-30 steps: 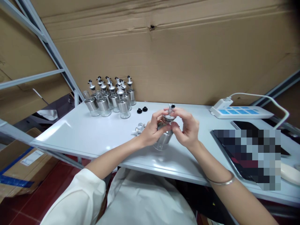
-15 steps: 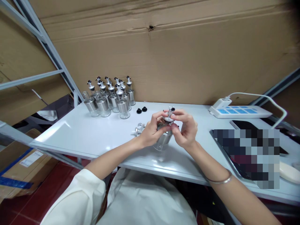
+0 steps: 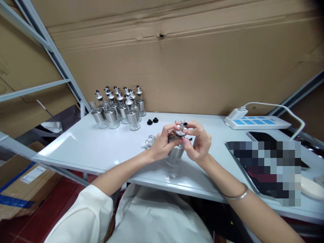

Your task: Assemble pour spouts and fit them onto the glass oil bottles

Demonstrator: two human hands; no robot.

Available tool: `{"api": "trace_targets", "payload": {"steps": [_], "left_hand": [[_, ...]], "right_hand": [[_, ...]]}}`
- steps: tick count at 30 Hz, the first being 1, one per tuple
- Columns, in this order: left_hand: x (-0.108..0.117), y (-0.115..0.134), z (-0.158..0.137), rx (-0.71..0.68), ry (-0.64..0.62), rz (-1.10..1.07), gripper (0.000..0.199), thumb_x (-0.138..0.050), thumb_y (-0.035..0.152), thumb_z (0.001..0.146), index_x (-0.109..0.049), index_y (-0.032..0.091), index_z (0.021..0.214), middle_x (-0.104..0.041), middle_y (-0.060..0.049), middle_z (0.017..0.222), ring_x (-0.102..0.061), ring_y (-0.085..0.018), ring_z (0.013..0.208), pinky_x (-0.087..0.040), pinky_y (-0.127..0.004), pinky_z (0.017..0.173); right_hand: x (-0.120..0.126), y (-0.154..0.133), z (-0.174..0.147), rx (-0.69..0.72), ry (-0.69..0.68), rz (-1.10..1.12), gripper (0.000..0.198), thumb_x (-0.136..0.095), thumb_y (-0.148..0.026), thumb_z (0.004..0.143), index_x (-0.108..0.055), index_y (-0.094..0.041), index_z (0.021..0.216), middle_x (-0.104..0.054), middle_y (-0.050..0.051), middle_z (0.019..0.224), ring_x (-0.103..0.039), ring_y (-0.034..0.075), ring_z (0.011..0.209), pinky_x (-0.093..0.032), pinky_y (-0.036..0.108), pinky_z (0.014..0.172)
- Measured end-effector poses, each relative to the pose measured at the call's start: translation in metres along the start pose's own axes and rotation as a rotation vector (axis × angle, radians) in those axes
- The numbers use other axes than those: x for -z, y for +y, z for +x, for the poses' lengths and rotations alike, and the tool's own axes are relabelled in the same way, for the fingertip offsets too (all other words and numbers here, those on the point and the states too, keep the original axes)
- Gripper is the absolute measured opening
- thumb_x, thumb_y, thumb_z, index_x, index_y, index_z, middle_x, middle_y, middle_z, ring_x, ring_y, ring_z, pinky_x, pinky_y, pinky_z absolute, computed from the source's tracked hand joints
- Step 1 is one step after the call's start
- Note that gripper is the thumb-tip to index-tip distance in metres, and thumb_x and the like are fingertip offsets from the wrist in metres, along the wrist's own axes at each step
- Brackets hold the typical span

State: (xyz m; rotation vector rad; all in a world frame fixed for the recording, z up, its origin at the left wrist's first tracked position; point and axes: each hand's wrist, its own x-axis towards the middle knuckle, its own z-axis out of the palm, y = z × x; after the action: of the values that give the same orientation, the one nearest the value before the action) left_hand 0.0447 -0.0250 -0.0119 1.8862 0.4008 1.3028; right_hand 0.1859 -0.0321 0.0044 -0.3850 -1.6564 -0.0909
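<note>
In front of me on the table stands a glass bottle with a brushed-metal sleeve [image 3: 175, 156]. A silver pourer spout [image 3: 180, 131] with a dark opening is at its mouth. My left hand [image 3: 162, 144] is closed around the left side of the spout's base and the bottle neck. From the right, the fingers and thumb of my right hand [image 3: 199, 143] pinch the same spout. My fingers hide much of the neck, so I cannot tell how deep the spout sits. Loose silver pourer spouts [image 3: 149, 142] lie beside my left hand.
Several similar bottles [image 3: 111, 116] cluster at the back left, most with spouts on. Two small black caps [image 3: 152, 120] lie near them. To the right are a white power strip [image 3: 255, 122] with a cable, a dark phone [image 3: 263, 136] and a pixelated device. Cardboard [image 3: 177, 74] walls the back.
The spout is slightly lower, closer to the bottle, with both hands still around it. The whole view has shifted a little.
</note>
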Motion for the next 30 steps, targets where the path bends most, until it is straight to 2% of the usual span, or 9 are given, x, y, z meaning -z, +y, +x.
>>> {"api": "trace_targets", "payload": {"steps": [4, 7, 9, 12, 16, 20, 25, 28, 30], "left_hand": [[-0.002, 0.002, 0.000, -0.054, -0.008, 0.026, 0.031, -0.053, 0.037, 0.089, -0.034, 0.027, 0.112, -0.056, -0.006, 0.114, -0.062, -0.012, 0.089, -0.049, -0.031, 0.080], [-0.002, 0.001, -0.001, -0.113, -0.008, 0.063, 0.030, -0.054, 0.033, 0.089, -0.035, 0.028, 0.112, -0.058, -0.003, 0.105, -0.061, -0.013, 0.092, -0.050, -0.030, 0.080], [0.001, 0.002, -0.001, -0.152, 0.028, 0.097, 0.032, -0.057, 0.031, 0.088, -0.037, 0.028, 0.112, -0.058, -0.002, 0.101, -0.062, -0.012, 0.090, -0.050, -0.029, 0.078], [0.013, 0.007, 0.003, -0.230, 0.132, 0.077, 0.033, -0.059, 0.032, 0.087, -0.037, 0.026, 0.112, -0.060, -0.001, 0.096, -0.063, -0.011, 0.083, -0.051, -0.026, 0.073], [0.042, 0.021, 0.019, -0.359, 0.375, 0.050, 0.030, -0.058, 0.032, 0.087, -0.037, 0.028, 0.108, -0.062, 0.002, 0.088, -0.065, -0.010, 0.077, -0.052, -0.024, 0.067], [0.084, 0.022, 0.030, -0.440, 0.661, 0.259, 0.037, -0.063, 0.035, 0.084, -0.035, 0.028, 0.107, -0.063, 0.002, 0.086, -0.066, -0.012, 0.076, -0.051, -0.027, 0.071], [0.136, 0.003, 0.025, -0.329, 0.944, 0.645, 0.049, -0.064, 0.049, 0.078, -0.037, 0.021, 0.108, -0.062, -0.001, 0.083, -0.065, -0.016, 0.079, -0.048, -0.031, 0.076], [0.156, -0.007, 0.019, -0.246, 1.024, 0.736, 0.048, -0.060, 0.051, 0.080, -0.038, 0.019, 0.108, -0.061, 0.000, 0.080, -0.062, -0.014, 0.076, -0.048, -0.029, 0.076], [0.165, -0.013, 0.015, -0.176, 1.029, 0.773, 0.046, -0.058, 0.050, 0.082, -0.038, 0.019, 0.109, -0.060, -0.001, 0.081, -0.061, -0.014, 0.076, -0.048, -0.028, 0.076]], "right_hand": [[0.004, 0.003, 0.000, -0.016, -0.037, 0.039, 0.027, -0.052, -0.015, 0.076, -0.053, -0.023, 0.102, -0.065, 0.009, 0.098, -0.066, 0.025, 0.084, -0.050, 0.041, 0.067], [0.004, 0.005, -0.002, -0.030, -0.023, 0.082, 0.035, -0.052, -0.018, 0.080, -0.048, -0.022, 0.115, -0.064, 0.011, 0.103, -0.065, 0.027, 0.093, -0.050, 0.043, 0.071], [0.003, 0.004, -0.003, -0.052, 0.006, 0.093, 0.035, -0.051, -0.021, 0.082, -0.046, -0.022, 0.117, -0.062, 0.012, 0.109, -0.064, 0.026, 0.094, -0.051, 0.041, 0.070], [0.000, 0.003, -0.003, -0.088, 0.030, 0.062, 0.031, -0.050, -0.021, 0.084, -0.046, -0.023, 0.115, -0.063, 0.011, 0.110, -0.064, 0.021, 0.085, -0.051, 0.038, 0.066], [-0.001, 0.000, -0.002, -0.119, 0.015, -0.010, 0.025, -0.048, -0.017, 0.086, -0.047, -0.023, 0.110, -0.065, 0.008, 0.097, -0.063, 0.020, 0.083, -0.052, 0.037, 0.066], [-0.001, -0.001, -0.004, -0.122, 0.017, -0.033, 0.025, -0.049, -0.014, 0.086, -0.048, -0.023, 0.109, -0.066, 0.007, 0.094, -0.063, 0.019, 0.078, -0.052, 0.036, 0.065], [-0.001, -0.001, -0.006, -0.149, 0.021, -0.041, 0.026, -0.050, -0.013, 0.085, -0.048, -0.024, 0.110, -0.066, 0.006, 0.092, -0.063, 0.018, 0.077, -0.053, 0.037, 0.067], [0.000, -0.001, -0.006, -0.150, 0.025, -0.057, 0.025, -0.050, -0.013, 0.085, -0.048, -0.023, 0.109, -0.067, 0.006, 0.091, -0.063, 0.018, 0.076, -0.053, 0.037, 0.067], [0.000, -0.001, -0.005, -0.143, 0.020, -0.071, 0.025, -0.050, -0.014, 0.085, -0.048, -0.023, 0.108, -0.067, 0.006, 0.090, -0.063, 0.018, 0.075, -0.054, 0.036, 0.067]]}}
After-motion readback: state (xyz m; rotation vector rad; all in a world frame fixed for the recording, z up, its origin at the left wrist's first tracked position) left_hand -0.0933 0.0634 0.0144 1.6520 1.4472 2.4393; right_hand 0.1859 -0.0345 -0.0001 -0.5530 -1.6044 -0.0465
